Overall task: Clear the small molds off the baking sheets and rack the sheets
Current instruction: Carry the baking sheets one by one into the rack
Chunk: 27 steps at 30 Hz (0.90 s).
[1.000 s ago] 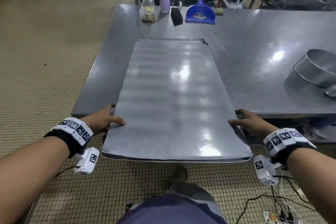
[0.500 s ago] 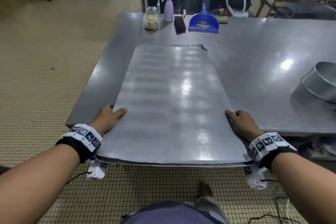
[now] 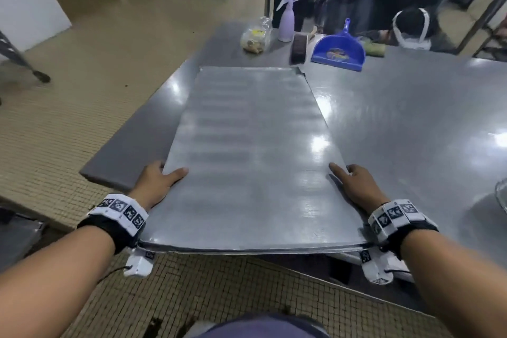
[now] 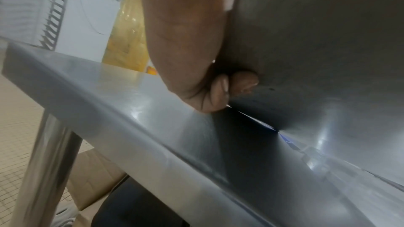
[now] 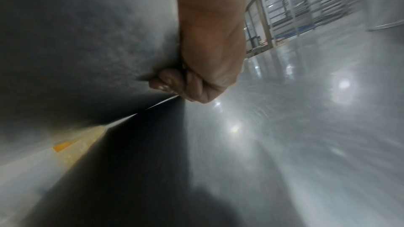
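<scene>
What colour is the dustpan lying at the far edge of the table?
Blue, with a small printed picture inside. The dustpan shows best in the head view.

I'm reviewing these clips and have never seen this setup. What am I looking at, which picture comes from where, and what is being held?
No machine here: a person wears a head camera and one on each wrist. The head view looks down at a baking sheet, no molds on it, overhanging the steel table. The left hand and right hand each have a grip on a long edge, thumbs on top. The wrist views show fingers curled beneath. Farther back stand a spray bottle, bag and blue dustpan.
</scene>
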Available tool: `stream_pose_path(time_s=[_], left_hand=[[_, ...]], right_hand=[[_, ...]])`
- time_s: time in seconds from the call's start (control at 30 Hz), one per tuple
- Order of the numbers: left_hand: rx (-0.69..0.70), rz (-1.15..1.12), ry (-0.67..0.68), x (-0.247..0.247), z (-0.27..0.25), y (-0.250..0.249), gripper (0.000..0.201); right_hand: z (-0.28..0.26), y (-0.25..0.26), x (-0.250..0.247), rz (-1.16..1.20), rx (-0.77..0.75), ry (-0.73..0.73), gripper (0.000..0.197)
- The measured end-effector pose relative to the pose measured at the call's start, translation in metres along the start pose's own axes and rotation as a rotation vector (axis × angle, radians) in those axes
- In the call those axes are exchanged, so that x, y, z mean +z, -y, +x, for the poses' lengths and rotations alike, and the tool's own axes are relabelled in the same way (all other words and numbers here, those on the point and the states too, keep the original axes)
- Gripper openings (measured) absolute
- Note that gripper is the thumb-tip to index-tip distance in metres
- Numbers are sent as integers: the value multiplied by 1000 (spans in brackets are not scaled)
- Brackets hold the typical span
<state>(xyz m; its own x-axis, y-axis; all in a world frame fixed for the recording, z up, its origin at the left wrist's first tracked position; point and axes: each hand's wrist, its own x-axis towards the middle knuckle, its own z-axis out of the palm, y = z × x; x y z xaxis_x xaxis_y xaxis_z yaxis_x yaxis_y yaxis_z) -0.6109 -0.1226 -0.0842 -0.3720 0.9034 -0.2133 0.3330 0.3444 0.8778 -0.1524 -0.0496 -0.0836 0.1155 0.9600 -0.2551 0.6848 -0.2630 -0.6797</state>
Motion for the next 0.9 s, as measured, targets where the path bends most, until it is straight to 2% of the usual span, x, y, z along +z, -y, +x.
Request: stream_pose_path(time_s=[0.1,0.2,0.3,0.43,0.53,0.63,0.7,0.8,0.9], left_hand=[[-45,-26,-71,2,-20,-2,36],[-69,-44,-177,-4,-41,-5,18],[-64,-51,-260,-20,-62,-5,16],[-97,-129,-347,-56,-78,9,32],[-115,-157,-428,-83,-97,12,15],[-105,-138,-508,-112,-118,16,15],[-130,-155,-562,-134,-133,20,25],[-146,-170,-643,-152,-158,21,30],[-174,-179,-744,-157,-186,19,29]], right_hand=[[19,9,-5,-40,-55,52,106],[34,22,-2,-72,-129,102,107],[45,49,4,-70,-185,129,107],[45,92,24,-66,-301,203,94],[38,122,47,-64,-340,233,88],[33,149,71,-32,-411,284,102],[35,165,87,-4,-429,302,114],[35,187,105,-20,-489,350,100],[18,213,112,-29,-605,367,69]])
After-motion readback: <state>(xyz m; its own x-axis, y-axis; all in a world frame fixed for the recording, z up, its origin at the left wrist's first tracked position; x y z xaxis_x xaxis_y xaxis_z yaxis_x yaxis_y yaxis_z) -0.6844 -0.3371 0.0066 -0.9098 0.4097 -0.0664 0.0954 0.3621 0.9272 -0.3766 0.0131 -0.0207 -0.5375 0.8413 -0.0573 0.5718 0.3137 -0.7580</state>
